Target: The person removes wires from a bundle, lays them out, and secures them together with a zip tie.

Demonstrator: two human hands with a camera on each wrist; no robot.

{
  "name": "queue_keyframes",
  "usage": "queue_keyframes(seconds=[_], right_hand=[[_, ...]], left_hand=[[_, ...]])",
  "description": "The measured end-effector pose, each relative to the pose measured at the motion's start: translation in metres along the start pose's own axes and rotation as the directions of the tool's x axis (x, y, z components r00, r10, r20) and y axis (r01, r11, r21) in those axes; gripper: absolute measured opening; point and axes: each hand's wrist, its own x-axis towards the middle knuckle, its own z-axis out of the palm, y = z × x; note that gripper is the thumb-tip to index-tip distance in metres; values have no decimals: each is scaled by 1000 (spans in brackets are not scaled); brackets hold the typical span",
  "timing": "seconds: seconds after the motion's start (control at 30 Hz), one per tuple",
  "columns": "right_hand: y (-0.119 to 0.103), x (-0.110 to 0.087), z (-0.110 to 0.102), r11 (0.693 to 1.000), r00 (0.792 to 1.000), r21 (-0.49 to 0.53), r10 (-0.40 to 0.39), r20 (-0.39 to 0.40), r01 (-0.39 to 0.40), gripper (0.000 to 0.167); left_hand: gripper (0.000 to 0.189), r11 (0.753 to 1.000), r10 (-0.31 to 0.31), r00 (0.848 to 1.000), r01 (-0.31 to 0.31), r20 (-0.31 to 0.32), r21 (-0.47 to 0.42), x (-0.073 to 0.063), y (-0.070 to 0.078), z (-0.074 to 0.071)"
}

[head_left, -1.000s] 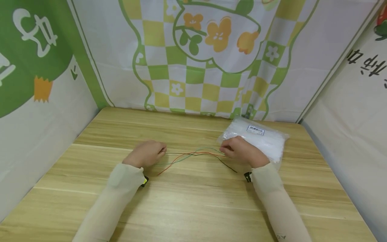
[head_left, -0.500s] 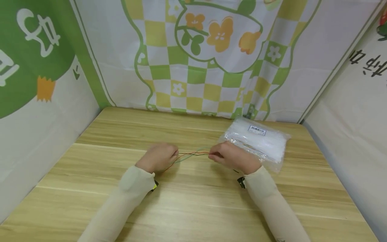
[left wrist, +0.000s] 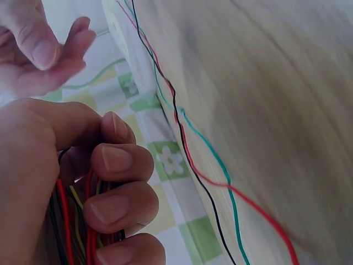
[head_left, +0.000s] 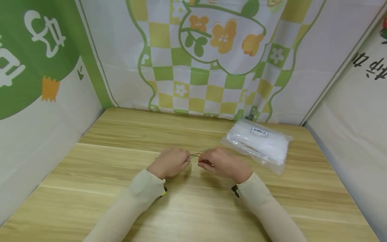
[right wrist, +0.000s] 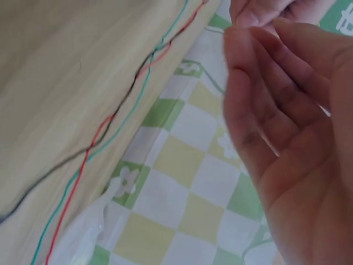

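Thin red, black and green wires (left wrist: 212,152) lie loosely crossed on the wooden table between the two hands. My left hand (head_left: 170,162) curls its fingers round a bundle of red, black and yellow wires (left wrist: 65,212), seen in the left wrist view; the head view hides that bundle. Facing it closely is my right hand (head_left: 225,163), over the right part of the loose wires. Its fingers (right wrist: 248,113) are gently bent, the thumb is near the fingertips, and no wire shows between them in the right wrist view.
A clear plastic bag (head_left: 272,144) of white contents with a barcode label lies at the back right of the wooden table (head_left: 193,208). A few wires (head_left: 249,147) rest on it. Printed curtains (head_left: 208,74) stand behind and at both sides.
Both hands have moved towards each other, the left one rightward and the right one leftward, covering most of the loose wires. More of the bag and the wires on it now shows.
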Motion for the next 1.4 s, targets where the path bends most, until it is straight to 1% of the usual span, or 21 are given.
queue_keyframes(seconds=[0.1,0.17,0.33,0.5,0.6,0.7,0.77,0.87,0.97,1.03,1.1,1.17,1.27,1.33,1.4], right_hand=[[-2,0,4,1000,999,-3,-29,-26,29,11],[-3,0,7,999,999,-8,-34,-40,34,11],[-5,1,12,1000,999,2,-17,-46,18,10],[-6,1,14,1000,999,13,-11,-40,12,9],[-4,2,12,999,998,12,-37,-57,37,17],[2,0,9,998,993,16,-57,-100,59,25],[7,-2,6,998,992,17,-52,-116,55,27],[13,-4,5,999,996,20,-32,-87,34,27],[14,-4,5,1000,999,11,-23,-33,24,22],[12,-3,5,1000,999,4,-29,-18,29,18],[8,-2,6,999,999,-15,-45,-22,44,14],[4,-1,6,998,997,-27,-64,-37,63,11],[3,0,5,997,995,-24,-80,-51,79,15],[6,-1,2,998,996,-30,-64,-54,63,20],[13,-5,-2,998,997,-54,-25,-73,21,23]], left_hand=[[37,1000,4,1000,-4,6,-19,3,6,2],[36,1000,3,1000,-2,10,-26,5,9,4],[29,1000,-2,1000,2,23,-15,8,14,8],[30,1000,5,1000,-5,9,-3,9,16,10],[31,1000,20,1000,-20,16,6,9,13,8],[30,1000,13,998,-13,53,3,8,7,7],[28,1000,17,997,-18,76,8,6,4,6],[26,999,44,995,-45,95,7,4,3,6],[28,997,72,992,-70,107,-22,2,4,6],[28,996,74,990,-68,117,-51,1,6,6],[27,994,80,989,-69,122,-87,1,8,7],[26,992,90,988,-78,124,-99,2,8,6],[27,992,98,988,-87,118,-90,3,7,5],[28,993,91,989,-81,120,-88,3,4,2],[28,994,75,990,-65,118,-88,2,0,-1]])
